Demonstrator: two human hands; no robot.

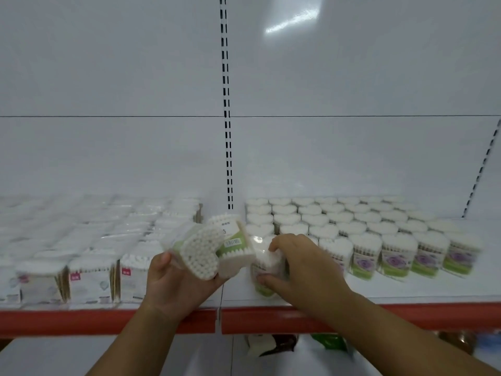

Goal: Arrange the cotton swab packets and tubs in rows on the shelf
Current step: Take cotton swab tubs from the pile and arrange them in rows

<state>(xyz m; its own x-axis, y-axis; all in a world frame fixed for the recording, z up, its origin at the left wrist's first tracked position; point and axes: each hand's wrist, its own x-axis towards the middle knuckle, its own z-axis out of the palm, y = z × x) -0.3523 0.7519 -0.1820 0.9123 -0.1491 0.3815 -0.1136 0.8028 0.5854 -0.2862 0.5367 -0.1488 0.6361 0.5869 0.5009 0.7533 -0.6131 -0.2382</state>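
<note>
My left hand [177, 283] holds two heart-shaped cotton swab tubs [214, 245] tilted on their sides above the shelf's front, swab tips facing me. My right hand [301, 267] grips another heart-shaped tub [267, 263] standing on the shelf [406, 289] at the left front end of the tub rows. Rows of heart-shaped tubs [352, 226] with green and purple labels fill the right half. Rows of square cotton swab packets [89, 275] with pink labels fill the left half.
A red price rail [271, 318] runs along the shelf's front edge. A slotted upright [227, 131] splits the white back panel. Below the shelf lie dark and green packages [298, 344]. A bare strip of shelf lies in front of the tubs on the right.
</note>
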